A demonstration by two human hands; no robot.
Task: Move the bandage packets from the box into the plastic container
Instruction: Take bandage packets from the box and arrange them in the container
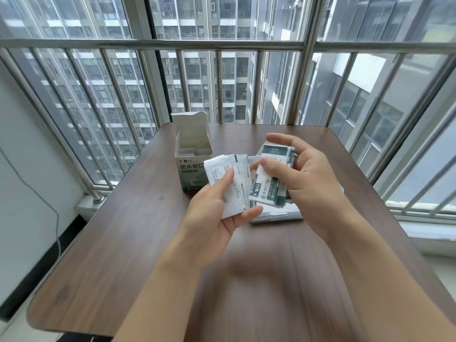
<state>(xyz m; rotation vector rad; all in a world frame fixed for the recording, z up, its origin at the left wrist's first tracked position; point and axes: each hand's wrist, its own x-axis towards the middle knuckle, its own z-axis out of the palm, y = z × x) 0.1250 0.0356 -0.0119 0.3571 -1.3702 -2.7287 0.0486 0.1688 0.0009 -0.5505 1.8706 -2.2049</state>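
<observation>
A white and green bandage box point(191, 154) stands open at the table's far left, with a few packets still inside. My left hand point(217, 211) holds a fanned stack of white bandage packets point(234, 183) just in front of the box. My right hand point(303, 178) grips a second stack of green and white packets point(271, 183) above the clear plastic container point(276, 214). The container lies flat on the table and is mostly hidden under my hands and the packets.
The brown wooden table point(138, 233) sits against a metal railing point(148, 44) and tall windows. A white wall with a thin cable point(39, 196) is at the left. The table's rounded near edge is at the bottom left.
</observation>
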